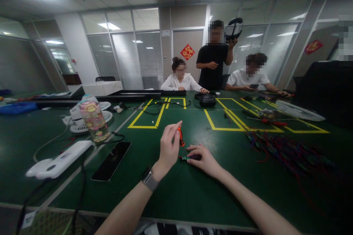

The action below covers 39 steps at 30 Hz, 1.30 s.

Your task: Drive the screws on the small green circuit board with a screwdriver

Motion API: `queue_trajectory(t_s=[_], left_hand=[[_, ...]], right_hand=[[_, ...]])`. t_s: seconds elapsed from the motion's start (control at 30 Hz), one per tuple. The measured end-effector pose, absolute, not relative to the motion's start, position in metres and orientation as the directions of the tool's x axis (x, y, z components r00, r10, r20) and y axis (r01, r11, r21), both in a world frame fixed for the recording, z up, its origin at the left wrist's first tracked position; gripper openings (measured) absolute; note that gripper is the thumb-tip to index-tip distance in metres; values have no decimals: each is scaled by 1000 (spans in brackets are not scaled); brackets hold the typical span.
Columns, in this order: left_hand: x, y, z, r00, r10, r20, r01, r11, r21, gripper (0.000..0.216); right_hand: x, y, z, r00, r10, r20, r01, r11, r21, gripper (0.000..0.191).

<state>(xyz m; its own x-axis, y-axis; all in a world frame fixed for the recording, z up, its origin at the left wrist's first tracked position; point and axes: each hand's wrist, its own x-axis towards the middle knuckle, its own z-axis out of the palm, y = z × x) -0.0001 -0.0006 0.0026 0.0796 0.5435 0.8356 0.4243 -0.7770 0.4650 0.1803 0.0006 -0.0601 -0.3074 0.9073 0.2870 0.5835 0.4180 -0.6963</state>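
Glass partitions [149,57] are lining the background, and a green bench [176,202] is spreading across the lower half of the frame. Near the centre, the left hand [168,144] is holding an orange-and-black screwdriver [181,137], pinching it between thumb and straightened fingers, and the tool is slanting down to a small green circuit board [184,158] on the bench. Just to the right, the right hand [203,157] is resting half-curled, touching the board's right end; whether it's gripping, I can't tell from where I'm standing. Tangled wires [289,154] are sprawling at the right, and at upper right a person in black [212,62] is holding up a dark headset [234,30].
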Motion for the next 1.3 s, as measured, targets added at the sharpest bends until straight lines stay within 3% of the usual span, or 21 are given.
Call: queue_trajectory(t_s=[0.2, 0.4, 0.57, 0.77, 0.93, 1.1, 1.3], left_hand=[[-1, 2, 3, 24, 491, 871, 466, -776, 425, 19], [0, 0, 3, 92, 525, 846, 397, -799, 452, 35], [1, 0, 2, 47, 506, 861, 455, -778, 433, 25], [1, -1, 1, 94, 532, 841, 406, -792, 456, 34], [2, -1, 2, 45, 510, 859, 461, -773, 435, 22], [1, -1, 1, 102, 545, 832, 413, -785, 462, 35], [2, 0, 1, 76, 515, 854, 454, -781, 430, 24]], right_hand=[[181, 2, -63, -307, 902, 303, 564, 429, -706, 10], [182, 1, -61, -327, 897, 297, 568, 438, -697, 12], [182, 1, -60, -327, 899, 291, 574, 433, -695, 12], [182, 1, -61, -326, 900, 291, 576, 432, -694, 12], [182, 2, -62, -323, 899, 296, 581, 435, -688, 12], [182, 2, -60, -324, 897, 300, 583, 439, -683, 11], [182, 1, -60, -324, 896, 303, 582, 441, -683, 11]])
